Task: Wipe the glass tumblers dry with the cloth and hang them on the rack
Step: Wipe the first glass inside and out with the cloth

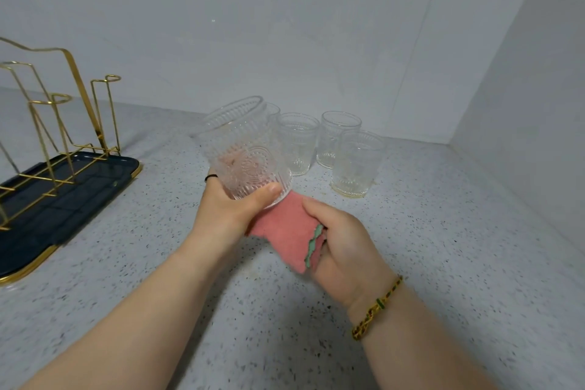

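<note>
My left hand [229, 209] grips the base of a ribbed clear glass tumbler [242, 146], tilted with its mouth up and away over the counter. My right hand [343, 244] holds a pink cloth with a green edge [286, 231] against the tumbler's bottom. Behind it several more tumblers stand upright on the counter: one [297, 142], another [337, 138], a nearer one [356, 163], and one mostly hidden behind the held glass. The gold wire rack [63, 123] stands at the left on a dark tray [72, 196], with nothing on its pegs.
The speckled grey counter [443, 231] runs to white walls at the back and right, forming a corner. The tray's gold rim lies near the left edge of view.
</note>
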A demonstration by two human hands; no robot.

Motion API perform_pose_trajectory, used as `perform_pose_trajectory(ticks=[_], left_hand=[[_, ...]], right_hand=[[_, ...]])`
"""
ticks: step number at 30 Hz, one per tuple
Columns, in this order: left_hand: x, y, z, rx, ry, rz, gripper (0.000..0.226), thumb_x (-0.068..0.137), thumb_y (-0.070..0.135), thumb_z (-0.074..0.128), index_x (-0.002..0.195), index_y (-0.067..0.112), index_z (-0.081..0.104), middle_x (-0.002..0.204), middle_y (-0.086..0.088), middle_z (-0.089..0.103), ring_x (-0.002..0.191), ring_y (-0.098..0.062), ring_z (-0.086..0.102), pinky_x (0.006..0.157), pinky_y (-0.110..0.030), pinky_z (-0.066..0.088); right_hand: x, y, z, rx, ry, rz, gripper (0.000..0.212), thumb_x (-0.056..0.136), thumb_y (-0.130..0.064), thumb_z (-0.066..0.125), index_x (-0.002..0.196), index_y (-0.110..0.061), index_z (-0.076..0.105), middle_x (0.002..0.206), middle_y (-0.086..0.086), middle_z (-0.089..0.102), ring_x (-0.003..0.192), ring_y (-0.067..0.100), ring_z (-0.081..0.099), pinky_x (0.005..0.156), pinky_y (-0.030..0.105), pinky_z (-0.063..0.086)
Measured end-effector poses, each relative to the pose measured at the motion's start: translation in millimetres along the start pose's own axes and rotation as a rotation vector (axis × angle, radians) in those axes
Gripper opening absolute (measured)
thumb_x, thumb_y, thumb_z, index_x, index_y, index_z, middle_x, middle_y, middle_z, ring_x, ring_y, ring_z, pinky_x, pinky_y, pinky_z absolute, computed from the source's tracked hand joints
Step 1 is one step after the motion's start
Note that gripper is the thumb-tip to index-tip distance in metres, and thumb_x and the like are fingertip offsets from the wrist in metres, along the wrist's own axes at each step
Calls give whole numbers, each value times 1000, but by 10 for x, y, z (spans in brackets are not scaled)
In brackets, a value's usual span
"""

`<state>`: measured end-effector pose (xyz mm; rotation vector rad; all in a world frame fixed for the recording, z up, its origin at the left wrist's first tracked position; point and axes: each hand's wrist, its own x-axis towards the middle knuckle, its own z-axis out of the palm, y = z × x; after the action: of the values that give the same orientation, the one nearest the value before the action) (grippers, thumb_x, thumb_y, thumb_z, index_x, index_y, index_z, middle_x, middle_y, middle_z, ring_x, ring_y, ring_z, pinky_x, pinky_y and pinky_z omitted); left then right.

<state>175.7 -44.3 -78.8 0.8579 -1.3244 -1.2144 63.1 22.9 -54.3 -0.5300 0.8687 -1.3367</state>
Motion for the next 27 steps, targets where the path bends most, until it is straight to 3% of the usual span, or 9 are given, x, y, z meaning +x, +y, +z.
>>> perform_pose_trajectory(ticks=[4, 8, 11, 14, 16, 18, 20, 24, 27], left_hand=[[-13, 28, -7, 30, -6, -12, 84, 41, 35, 84, 117, 12, 53, 101, 3, 69, 92, -11, 66, 74, -21, 49], [-72, -1, 58, 62, -46, -52, 84, 44, 39, 78, 119, 15, 49, 111, 0, 65, 101, -13, 63, 84, -24, 47], [-71, -2, 76, 59, -55, -37, 80, 43, 40, 77, 115, 18, 51, 108, 1, 66, 99, -12, 64, 83, -26, 49], [-45, 12, 54, 48, -19, -45, 92, 40, 46, 75, 120, 9, 50, 109, -9, 66, 98, -21, 65, 85, -39, 53], [-37, 26, 24, 32, -3, -59, 96, 39, 47, 76, 121, 6, 49, 111, -13, 65, 98, -25, 65, 84, -42, 53], [-28, 31, 13, 33, -1, -52, 96, 39, 49, 74, 122, 8, 49, 111, -9, 65, 99, -21, 65, 83, -35, 53], [-37, 41, 17, 68, 0, -48, 96, 39, 51, 72, 123, 11, 48, 112, -3, 65, 101, -15, 63, 84, -28, 50], [-65, 34, 53, 120, -39, -64, 96, 39, 52, 74, 122, 11, 49, 114, -5, 64, 105, -20, 62, 97, -43, 46], [-66, 42, 69, 107, -31, -55, 93, 39, 49, 73, 120, 10, 51, 112, -6, 65, 103, -20, 63, 96, -41, 47]], right_hand=[[-45, -155, -51, 92, 108, -104, 26, 91, -11, 44, 82, 2, 64, 66, 9, 69, 56, 16, 65, 50, 21, 54], [-24, -161, -66, 141, 144, -164, 23, 91, -12, 45, 87, -1, 64, 88, 14, 69, 82, 22, 66, 70, 30, 55], [15, -62, -24, 147, 57, -110, 26, 92, -13, 41, 101, -2, 62, 94, 15, 68, 84, 22, 66, 69, 29, 56], [27, 8, -12, 68, 12, -18, 28, 92, -15, 41, 104, 1, 62, 98, 18, 67, 88, 25, 65, 72, 31, 56], [8, 4, -4, -12, 41, 10, 25, 89, -15, 45, 92, 2, 64, 84, 16, 69, 77, 23, 66, 70, 31, 55], [-12, -62, -36, -50, 147, -28, 22, 88, -13, 47, 78, 0, 62, 57, 7, 64, 52, 15, 62, 51, 22, 52], [-18, -142, -87, -28, 250, -104, 21, 87, -11, 47, 73, -2, 60, 47, 3, 60, 40, 13, 56, 40, 17, 46], [-11, -169, -89, 78, 195, -149, 20, 89, -10, 45, 83, -2, 62, 80, 12, 68, 74, 22, 65, 66, 30, 53], [-3, -91, -32, 71, 99, -115, 22, 91, -12, 43, 92, -4, 63, 87, 13, 69, 81, 23, 65, 70, 31, 54]])
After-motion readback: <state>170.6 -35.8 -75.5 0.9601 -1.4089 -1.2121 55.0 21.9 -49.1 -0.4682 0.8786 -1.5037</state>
